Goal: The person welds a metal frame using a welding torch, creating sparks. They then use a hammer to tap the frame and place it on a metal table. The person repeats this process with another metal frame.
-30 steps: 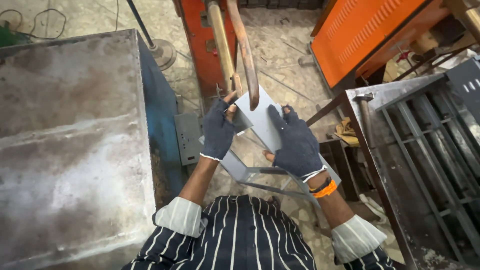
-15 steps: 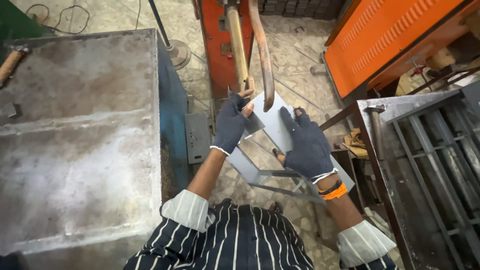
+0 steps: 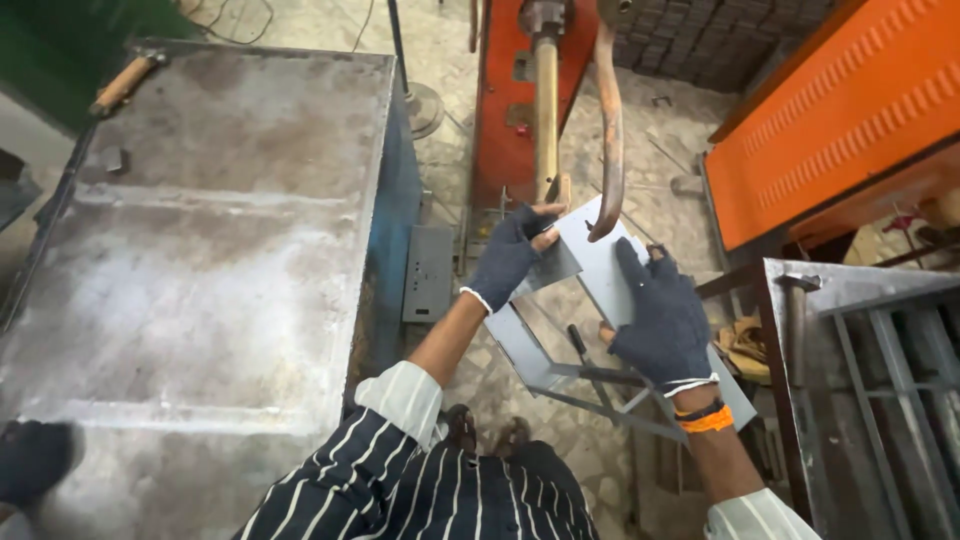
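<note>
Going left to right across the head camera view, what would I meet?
Wooden-handled tool → grey metal table → left hand → grey sheet-metal part → right hand → orange metal panel.

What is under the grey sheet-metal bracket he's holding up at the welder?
Through the grey bracket's open frame, stained concrete floor and thin grey metal struts show. The right hand and the plate cover what lies beneath them; the left hand grips the near edge.

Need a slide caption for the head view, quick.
Left hand and right hand hold a grey metal frame under a curved copper arm.
</note>
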